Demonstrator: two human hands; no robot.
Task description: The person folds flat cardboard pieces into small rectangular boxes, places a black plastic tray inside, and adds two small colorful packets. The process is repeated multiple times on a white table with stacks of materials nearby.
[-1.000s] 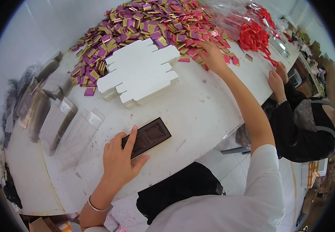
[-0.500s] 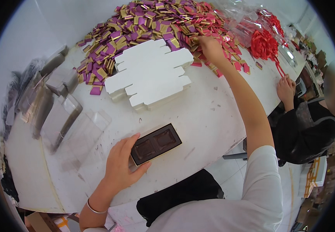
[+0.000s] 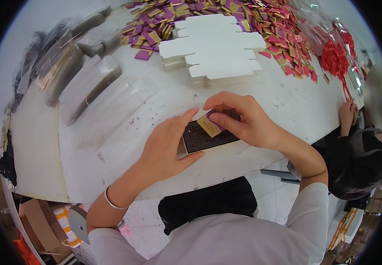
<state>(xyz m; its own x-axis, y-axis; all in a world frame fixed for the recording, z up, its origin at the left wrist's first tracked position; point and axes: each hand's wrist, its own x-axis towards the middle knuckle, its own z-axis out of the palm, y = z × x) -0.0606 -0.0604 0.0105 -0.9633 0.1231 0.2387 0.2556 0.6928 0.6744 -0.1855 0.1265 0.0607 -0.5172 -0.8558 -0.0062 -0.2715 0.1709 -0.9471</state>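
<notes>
A small rectangular box with a dark brown two-compartment insert (image 3: 196, 140) lies on the white table in front of me. My left hand (image 3: 166, 143) grips its left end, fingers on the far side and thumb on the near side. Over the box, my right hand (image 3: 255, 123) pinches a flat wrapped chocolate (image 3: 209, 127), gold with a purple edge. The chocolate is tilted above the insert; whether it touches the bottom I cannot tell. My right fingers cover much of the box's right part.
Beyond the box sits a stack of white cardboard blanks (image 3: 215, 51). Behind it spreads a big pile of purple, pink and gold wrapped pieces (image 3: 283, 37). Clear plastic covers (image 3: 95, 81) lie at left. Red ribbon bows (image 3: 333, 58) and another person's hand (image 3: 347, 115) are at right.
My right hand has come back from the pile to the box with a wrapped chocolate in it. My left hand still grips the box's left end. The view has shifted.
</notes>
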